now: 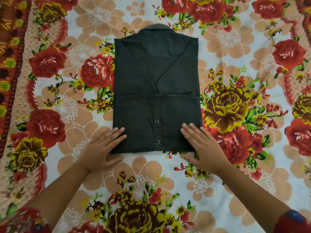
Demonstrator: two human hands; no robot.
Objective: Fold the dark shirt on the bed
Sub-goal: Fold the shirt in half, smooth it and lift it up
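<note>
The dark, snap-buttoned cotton shirt (156, 91) lies as a neat rectangle mid-bed, collar at twelve o'clock. Both hands, left (102, 147) and right (200, 145), rest flat and open at its six o'clock corners, gripping nothing. Best to pinch both corners evenly and fold toward the collar, edges square on the floral bedsheet (235, 190).

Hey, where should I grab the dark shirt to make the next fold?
Probably the near folded edge of the shirt, pinched at its two bottom corners from the near side, where the left hand and right hand lie flat. That edge is straight, so it should lift evenly toward the collar.
</note>
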